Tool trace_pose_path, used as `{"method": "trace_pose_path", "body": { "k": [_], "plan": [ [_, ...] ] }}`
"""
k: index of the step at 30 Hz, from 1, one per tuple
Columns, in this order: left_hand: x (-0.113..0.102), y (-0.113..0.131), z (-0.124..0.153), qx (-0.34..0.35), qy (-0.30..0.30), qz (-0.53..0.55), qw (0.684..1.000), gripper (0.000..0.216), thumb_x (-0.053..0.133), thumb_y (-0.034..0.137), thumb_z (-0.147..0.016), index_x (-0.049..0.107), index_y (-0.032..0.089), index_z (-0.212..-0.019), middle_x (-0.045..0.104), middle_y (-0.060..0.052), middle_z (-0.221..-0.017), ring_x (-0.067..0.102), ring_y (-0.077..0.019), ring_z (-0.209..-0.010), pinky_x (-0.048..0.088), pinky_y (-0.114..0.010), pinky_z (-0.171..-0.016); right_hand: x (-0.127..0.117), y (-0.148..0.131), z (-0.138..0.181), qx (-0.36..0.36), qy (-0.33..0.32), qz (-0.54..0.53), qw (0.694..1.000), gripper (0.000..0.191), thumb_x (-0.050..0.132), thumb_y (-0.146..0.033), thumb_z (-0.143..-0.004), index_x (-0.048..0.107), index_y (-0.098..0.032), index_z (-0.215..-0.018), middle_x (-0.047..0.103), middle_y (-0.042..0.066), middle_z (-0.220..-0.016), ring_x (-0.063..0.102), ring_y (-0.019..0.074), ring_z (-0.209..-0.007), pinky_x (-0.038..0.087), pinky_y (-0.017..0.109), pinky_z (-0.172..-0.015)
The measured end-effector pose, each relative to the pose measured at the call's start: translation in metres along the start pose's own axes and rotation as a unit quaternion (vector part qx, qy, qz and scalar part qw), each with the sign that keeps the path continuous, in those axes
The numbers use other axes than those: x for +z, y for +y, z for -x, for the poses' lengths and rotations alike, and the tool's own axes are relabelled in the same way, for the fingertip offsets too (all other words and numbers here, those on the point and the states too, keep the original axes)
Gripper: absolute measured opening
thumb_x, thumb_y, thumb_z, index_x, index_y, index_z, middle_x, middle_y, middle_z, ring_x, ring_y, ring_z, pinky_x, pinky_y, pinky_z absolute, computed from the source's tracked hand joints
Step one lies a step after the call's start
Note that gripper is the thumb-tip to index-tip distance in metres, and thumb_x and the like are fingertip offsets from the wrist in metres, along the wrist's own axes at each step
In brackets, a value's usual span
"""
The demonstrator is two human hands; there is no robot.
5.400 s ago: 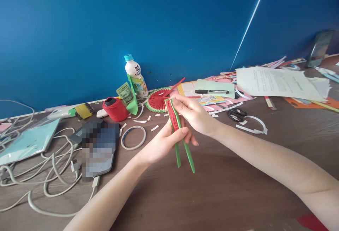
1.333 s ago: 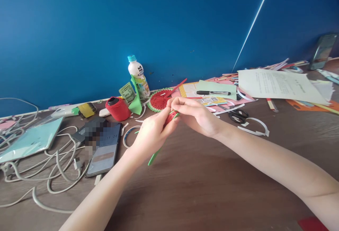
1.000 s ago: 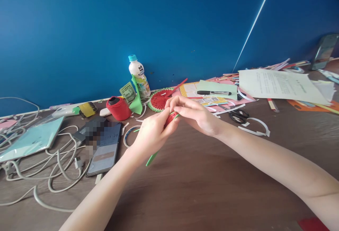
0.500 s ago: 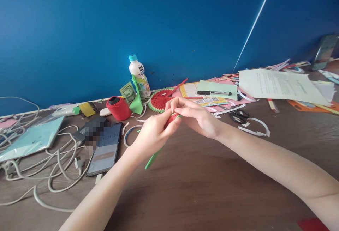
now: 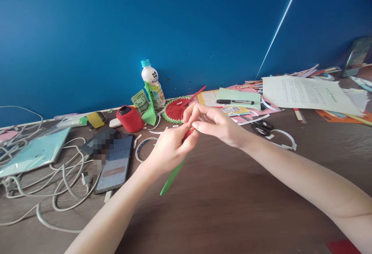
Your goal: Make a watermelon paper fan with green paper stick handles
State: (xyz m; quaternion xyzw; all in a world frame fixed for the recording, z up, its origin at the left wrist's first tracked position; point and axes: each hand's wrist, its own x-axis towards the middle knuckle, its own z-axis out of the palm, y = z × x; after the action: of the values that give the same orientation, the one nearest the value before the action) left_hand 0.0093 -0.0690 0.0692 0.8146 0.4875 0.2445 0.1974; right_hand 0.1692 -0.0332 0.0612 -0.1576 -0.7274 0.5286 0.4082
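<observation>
Above the table, my left hand (image 5: 176, 142) is closed around a small piece of red and green folded paper (image 5: 190, 132), most of it hidden inside the fingers. From beneath that hand a green paper strip (image 5: 172, 178) hangs down toward me; whether it is joined to the red part I cannot tell. My right hand (image 5: 210, 124) meets the left one, its thumb and fingertips pinched at the green edge of the paper. Just beyond both hands lies a round pleated fan (image 5: 175, 110), red with a green rim and a red stick.
A bottle (image 5: 151, 76), a red roll (image 5: 130, 119) and a phone (image 5: 116, 165) with tangled white cables (image 5: 66, 180) are on the left. To the right lie scissors (image 5: 262, 127), a black marker (image 5: 235, 102), a printed sheet (image 5: 309, 93) and paper scraps. A blue wall (image 5: 186, 25) rises behind.
My right fingers have shifted slightly and pinch closer at the paper's edge. Below my left hand, the green strip hangs a little lower and shows wider. The other things stay put.
</observation>
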Motion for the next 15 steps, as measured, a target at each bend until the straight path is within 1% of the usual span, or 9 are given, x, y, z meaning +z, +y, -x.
{"method": "trace_pose_path", "body": {
  "k": [3,5,7,10,13,15],
  "plan": [
    [-0.0003,0.0018,0.0013,0.017,0.026,0.026,0.999,0.030,0.031,0.039,-0.083,0.035,0.019,-0.061,0.034,0.005,-0.053,0.029,-0.0083,-0.049,0.025,-0.022,-0.048,0.0031,0.0006,-0.0004,0.001,0.017,-0.042,0.999,0.007,0.051,-0.021,-0.082,0.054,-0.018,-0.077,0.051,0.002,-0.092,0.049,0.0124,-0.080,0.041,0.027,-0.071],
    [-0.0010,0.0024,0.0028,0.027,0.048,0.048,0.997,0.029,0.031,0.038,-0.082,0.038,0.019,-0.061,0.034,0.005,-0.053,0.030,-0.0085,-0.050,0.027,-0.022,-0.049,0.0058,0.0015,-0.0002,-0.012,0.025,-0.076,0.997,0.011,0.049,-0.023,-0.084,0.058,-0.019,-0.080,0.054,0.002,-0.094,0.051,0.0128,-0.083,0.043,0.028,-0.074],
    [-0.0018,0.0020,0.0044,0.036,0.063,0.073,0.995,0.030,0.031,0.038,-0.082,0.043,0.018,-0.063,0.037,0.004,-0.055,0.034,-0.0091,-0.052,0.031,-0.022,-0.051,0.0076,0.0022,0.0003,-0.039,0.019,-0.097,0.994,0.017,0.045,-0.024,-0.086,0.061,-0.019,-0.084,0.055,0.003,-0.099,0.052,0.0140,-0.089,0.044,0.030,-0.079],
    [-0.0020,-0.0002,0.0061,0.044,0.078,0.110,0.990,0.033,0.032,0.042,-0.083,0.052,0.017,-0.072,0.047,0.002,-0.062,0.042,-0.0112,-0.058,0.038,-0.024,-0.057,0.0082,0.0030,0.0009,-0.072,0.008,-0.095,0.993,0.016,0.049,-0.023,-0.084,0.064,-0.021,-0.090,0.056,0.003,-0.109,0.052,0.0164,-0.101,0.043,0.034,-0.086],
    [-0.0009,-0.0024,0.0060,0.051,0.089,0.136,0.985,0.038,0.033,0.045,-0.084,0.057,0.016,-0.087,0.053,-0.002,-0.072,0.048,-0.0145,-0.067,0.042,-0.027,-0.065,0.0081,0.0041,0.0017,-0.071,0.008,-0.082,0.994,0.015,0.054,-0.021,-0.081,0.065,-0.024,-0.092,0.055,0.002,-0.118,0.049,0.0178,-0.111,0.042,0.037,-0.092],
    [0.0001,-0.0029,0.0053,0.059,0.097,0.140,0.984,0.041,0.032,0.046,-0.084,0.058,0.016,-0.089,0.055,-0.003,-0.076,0.049,-0.0160,-0.070,0.043,-0.028,-0.067,0.0085,0.0047,0.0023,-0.069,0.005,-0.078,0.995,0.016,0.054,-0.021,-0.081,0.065,-0.025,-0.093,0.053,0.001,-0.123,0.046,0.0184,-0.116,0.041,0.039,-0.095]
  ]
}}
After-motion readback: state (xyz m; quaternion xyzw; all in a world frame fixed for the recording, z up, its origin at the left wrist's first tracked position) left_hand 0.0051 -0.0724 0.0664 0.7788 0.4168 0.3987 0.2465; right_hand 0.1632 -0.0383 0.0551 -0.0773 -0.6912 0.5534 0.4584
